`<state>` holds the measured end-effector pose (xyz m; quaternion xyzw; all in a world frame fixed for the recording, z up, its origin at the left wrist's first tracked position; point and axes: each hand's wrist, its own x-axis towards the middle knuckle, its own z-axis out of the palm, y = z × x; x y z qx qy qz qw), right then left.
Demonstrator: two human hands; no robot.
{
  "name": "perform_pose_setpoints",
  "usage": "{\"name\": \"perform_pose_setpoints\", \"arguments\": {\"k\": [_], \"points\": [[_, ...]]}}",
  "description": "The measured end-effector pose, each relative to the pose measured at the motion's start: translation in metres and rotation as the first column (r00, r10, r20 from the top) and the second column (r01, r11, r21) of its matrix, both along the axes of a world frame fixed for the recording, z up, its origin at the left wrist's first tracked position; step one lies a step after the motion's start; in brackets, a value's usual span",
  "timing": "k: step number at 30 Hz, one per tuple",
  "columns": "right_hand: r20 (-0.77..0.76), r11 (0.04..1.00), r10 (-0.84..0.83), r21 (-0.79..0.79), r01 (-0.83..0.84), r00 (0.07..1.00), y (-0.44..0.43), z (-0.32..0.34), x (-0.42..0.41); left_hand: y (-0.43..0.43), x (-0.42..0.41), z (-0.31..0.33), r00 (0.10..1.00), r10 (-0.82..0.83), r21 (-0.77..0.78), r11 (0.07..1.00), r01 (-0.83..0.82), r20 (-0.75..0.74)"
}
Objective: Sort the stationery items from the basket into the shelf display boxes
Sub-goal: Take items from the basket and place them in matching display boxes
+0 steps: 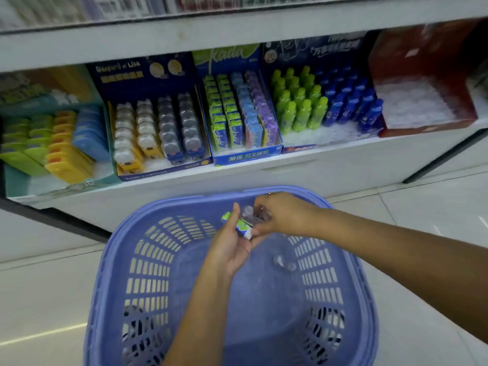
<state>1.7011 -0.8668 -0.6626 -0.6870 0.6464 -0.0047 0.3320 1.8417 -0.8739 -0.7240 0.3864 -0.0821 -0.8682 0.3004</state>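
Observation:
A purple plastic basket (148, 233) stands on the floor in front of the low shelf. Both hands meet above its far end. My left hand (228, 249) holds a small green-and-white pack (240, 226) across its fingers, thumb raised beside it. My right hand (282, 215) comes in from the right and pinches a clear, purplish item (252, 215) just above that pack. One small clear item (284, 263) lies on the basket floor. The Kada display box (239, 154) on the shelf holds rows of green, blue and purple packs.
Beside it on the shelf stand a navy box (148, 72) of bear-shaped items, a teal box (18, 178) of green, yellow and blue cases, a box of green and blue bottles (324, 101), and a red box (422, 62). Pale floor tiles surround the basket.

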Motion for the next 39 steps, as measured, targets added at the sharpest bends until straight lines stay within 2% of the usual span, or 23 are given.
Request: {"name": "perform_pose_setpoints", "arguments": {"k": [4, 7, 9, 11, 13, 14, 16, 19, 21, 23, 25, 27, 28, 31, 34, 37, 39], "points": [[-0.055, 0.984, -0.09, -0.156, 0.08, 0.994, 0.008, 0.045, -0.019, 0.005, -0.023, 0.046, 0.996, -0.007, -0.018, 1.0, 0.006, -0.094], [0.116, 0.935, -0.327, -0.103, 0.339, 0.938, 0.005, 0.076, -0.046, 0.005, -0.043, 0.076, 0.996, -0.025, -0.038, 0.999, 0.022, -0.083], [0.305, 0.815, -0.546, -0.019, 0.578, 0.78, 0.002, 0.094, -0.075, 0.004, -0.06, 0.093, 0.996, -0.073, -0.08, 0.994, 0.07, -0.042], [0.497, 0.635, -0.69, 0.065, 0.77, 0.526, 0.0, 0.109, -0.111, 0.001, -0.078, 0.107, 0.993, -0.121, -0.153, 0.981, 0.121, 0.008], [0.621, 0.482, -0.724, 0.146, 0.864, 0.299, -0.001, 0.119, -0.149, -0.003, -0.097, 0.12, 0.987, -0.158, -0.216, 0.963, 0.162, 0.034], [0.653, 0.448, -0.723, 0.194, 0.873, 0.226, -0.002, 0.122, -0.168, -0.004, -0.105, 0.125, 0.984, -0.174, -0.236, 0.955, 0.178, 0.036], [0.676, 0.447, -0.724, 0.305, 0.841, 0.14, -0.004, 0.124, -0.2, -0.006, -0.121, 0.136, 0.978, -0.206, -0.265, 0.942, 0.208, 0.035], [0.679, 0.431, -0.728, 0.351, 0.831, 0.091, -0.011, 0.123, -0.238, -0.011, -0.144, 0.147, 0.971, -0.237, -0.301, 0.925, 0.234, 0.028], [0.647, 0.351, -0.751, 0.22, 0.91, 0.133, -0.018, 0.121, -0.253, -0.014, -0.157, 0.151, 0.971, -0.24, -0.307, 0.922, 0.236, 0.026], [0.62, 0.301, -0.741, -0.038, 0.953, 0.259, -0.03, 0.117, -0.263, -0.016, -0.167, 0.153, 0.971, -0.239, -0.307, 0.922, 0.235, 0.026], [0.525, 0.284, -0.748, -0.298, 0.911, 0.405, -0.042, 0.111, -0.269, -0.02, -0.175, 0.152, 0.971, -0.238, -0.306, 0.923, 0.234, 0.025], [0.342, 0.329, -0.767, -0.516, 0.791, 0.542, -0.052, 0.105, -0.27, -0.022, -0.18, 0.151, 0.972, -0.232, -0.302, 0.925, 0.23, 0.028], [0.305, 0.368, -0.733, -0.574, 0.732, 0.608, -0.057, 0.102, -0.269, -0.024, -0.182, 0.15, 0.973, -0.229, -0.3, 0.927, 0.227, 0.03], [0.393, 0.454, -0.547, -0.602, 0.656, 0.739, -0.064, 0.092, -0.259, -0.027, -0.183, 0.149, 0.974, -0.223, -0.293, 0.93, 0.223, 0.032], [0.386, 0.437, -0.534, -0.635, 0.637, 0.752, -0.071, 0.075, -0.257, -0.032, -0.179, 0.148, 0.975, -0.22, -0.293, 0.93, 0.22, 0.036], [0.471, 0.331, -0.591, -0.599, 0.729, 0.655, -0.075, 0.068, -0.262, -0.041, -0.174, 0.148, 0.977, -0.211, -0.306, 0.928, 0.213, 0.041], [0.511, 0.314, -0.567, -0.591, 0.743, 0.646, -0.077, 0.066, -0.267, -0.045, -0.171, 0.148, 0.978, -0.205, -0.306, 0.93, 0.205, 0.033]]}}
